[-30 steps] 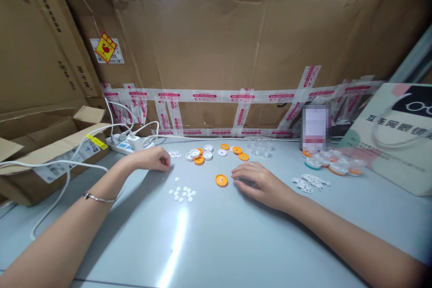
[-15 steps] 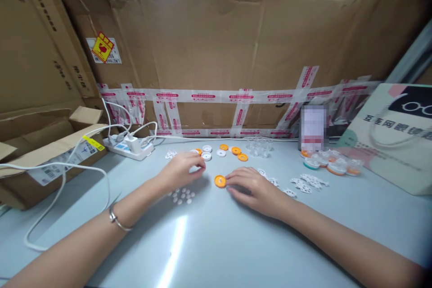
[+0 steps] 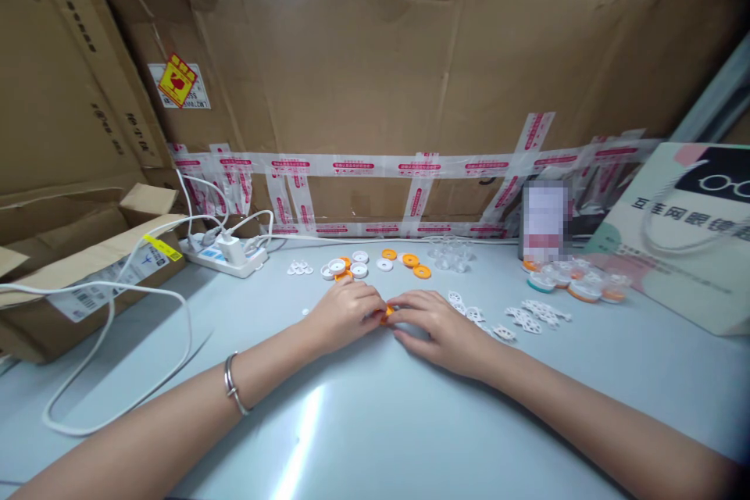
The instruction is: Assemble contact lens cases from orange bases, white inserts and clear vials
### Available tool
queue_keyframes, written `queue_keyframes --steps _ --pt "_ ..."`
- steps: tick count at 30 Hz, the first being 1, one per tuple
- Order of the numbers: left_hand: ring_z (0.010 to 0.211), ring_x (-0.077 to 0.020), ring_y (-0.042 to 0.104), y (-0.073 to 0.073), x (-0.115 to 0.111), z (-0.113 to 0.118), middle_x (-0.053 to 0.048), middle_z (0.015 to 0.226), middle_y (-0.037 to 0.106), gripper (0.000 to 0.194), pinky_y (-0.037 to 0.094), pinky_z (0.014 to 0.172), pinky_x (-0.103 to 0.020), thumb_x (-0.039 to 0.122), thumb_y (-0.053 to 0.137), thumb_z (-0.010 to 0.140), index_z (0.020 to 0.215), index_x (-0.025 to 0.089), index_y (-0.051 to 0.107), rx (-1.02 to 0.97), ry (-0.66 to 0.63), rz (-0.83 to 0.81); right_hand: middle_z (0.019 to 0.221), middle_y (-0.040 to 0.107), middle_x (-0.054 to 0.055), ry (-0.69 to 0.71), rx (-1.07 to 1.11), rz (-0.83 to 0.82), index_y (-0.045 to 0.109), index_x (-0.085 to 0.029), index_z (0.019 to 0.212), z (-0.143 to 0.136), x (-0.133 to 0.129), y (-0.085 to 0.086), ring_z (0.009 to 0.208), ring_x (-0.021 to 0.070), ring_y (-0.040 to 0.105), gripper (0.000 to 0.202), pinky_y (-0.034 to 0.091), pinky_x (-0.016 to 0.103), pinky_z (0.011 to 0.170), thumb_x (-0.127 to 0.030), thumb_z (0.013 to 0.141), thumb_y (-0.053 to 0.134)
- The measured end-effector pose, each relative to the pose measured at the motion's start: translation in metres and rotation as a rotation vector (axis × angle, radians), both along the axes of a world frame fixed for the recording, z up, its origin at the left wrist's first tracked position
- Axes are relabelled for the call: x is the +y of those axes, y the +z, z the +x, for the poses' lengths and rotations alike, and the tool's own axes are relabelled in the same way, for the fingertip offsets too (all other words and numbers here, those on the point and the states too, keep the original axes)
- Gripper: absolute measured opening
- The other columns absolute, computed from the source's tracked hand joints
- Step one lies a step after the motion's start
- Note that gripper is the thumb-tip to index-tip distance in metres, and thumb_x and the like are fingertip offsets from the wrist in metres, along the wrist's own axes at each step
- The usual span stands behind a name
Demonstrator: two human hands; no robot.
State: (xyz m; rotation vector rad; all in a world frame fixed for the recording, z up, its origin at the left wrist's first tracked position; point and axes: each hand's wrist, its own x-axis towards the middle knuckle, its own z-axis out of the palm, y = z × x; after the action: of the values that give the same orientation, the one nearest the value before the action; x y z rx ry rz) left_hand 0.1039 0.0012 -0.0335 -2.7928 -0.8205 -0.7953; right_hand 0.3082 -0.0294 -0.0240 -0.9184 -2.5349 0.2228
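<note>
A shallow orange round cap (image 3: 387, 313) lies on the table between my hands, mostly covered by fingers. My right hand (image 3: 433, 328) steadies its right edge with the fingertips. From the left, my left hand (image 3: 349, 316) reaches over the cap, its fingers pinched together at the rim; whatever is in the pinch is hidden. Small white pieces under the left wrist are now mostly covered, with one small white piece (image 3: 305, 312) showing. Beyond the hands sit white round caps (image 3: 358, 271) and more orange caps (image 3: 421, 272). White openwork pieces (image 3: 504, 333) lie right of my right hand.
Transparent plastic parts (image 3: 450, 256) stand at the back. Assembled round pieces (image 3: 583, 289) are piled right, by a phone-like object (image 3: 546, 219) and a printed bag (image 3: 673, 250). A power strip (image 3: 231, 254), white cables and an open carton (image 3: 87, 266) occupy the left.
My left hand has moved right and slightly down, from above the small white pieces to the orange cap, now covering much of it. My right hand has stayed almost still.
</note>
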Motion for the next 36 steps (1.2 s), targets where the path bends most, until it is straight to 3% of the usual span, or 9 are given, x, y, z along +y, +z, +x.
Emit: queue_keyframes --steps 18,27,32,36 --pt "0.074 -0.0133 0.062 -0.001 0.004 -0.005 -0.002 0.08 0.069 0.019 0.039 0.069 -0.026 0.019 0.047 0.086 0.082 0.019 0.066 0.033 -0.043 0.01 0.111 0.062 0.006 0.015 0.002 -0.008 0.061 -0.027 0.104 -0.001 0.001 -0.004 0.106 0.0206 0.054 0.023 0.04 0.04 0.091 -0.023 0.084 0.052" --pt "0.083 -0.0146 0.063 0.002 -0.001 -0.02 -0.004 0.091 0.069 0.019 0.047 0.077 -0.024 0.019 0.048 0.086 0.092 0.018 0.065 0.051 0.012 -0.255 0.107 0.065 0.005 -0.007 0.058 0.071 0.061 -0.027 0.106 -0.006 0.007 -0.018 0.099 0.0178 0.058 0.024 0.044 0.035 0.086 -0.02 0.088 0.047" --pt "0.083 -0.0151 0.064 0.0 -0.004 -0.017 -0.004 0.091 0.07 0.017 0.047 0.077 -0.024 0.016 0.051 0.083 0.093 0.018 0.065 0.023 0.036 -0.32 0.104 0.068 0.004 -0.017 0.103 0.093 0.063 -0.025 0.099 -0.008 0.011 -0.022 0.095 0.0176 0.062 0.018 0.043 0.034 0.084 -0.021 0.087 0.05" --pt "0.082 -0.015 0.064 0.0 -0.004 -0.017 -0.004 0.092 0.07 0.019 0.047 0.074 -0.023 0.019 0.052 0.083 0.098 0.02 0.064 -0.006 0.068 -0.341 0.093 0.071 0.003 -0.101 0.111 0.05 0.06 -0.023 0.098 -0.009 0.008 -0.019 0.081 0.0161 0.064 0.014 0.042 0.033 0.08 -0.024 0.087 0.051"
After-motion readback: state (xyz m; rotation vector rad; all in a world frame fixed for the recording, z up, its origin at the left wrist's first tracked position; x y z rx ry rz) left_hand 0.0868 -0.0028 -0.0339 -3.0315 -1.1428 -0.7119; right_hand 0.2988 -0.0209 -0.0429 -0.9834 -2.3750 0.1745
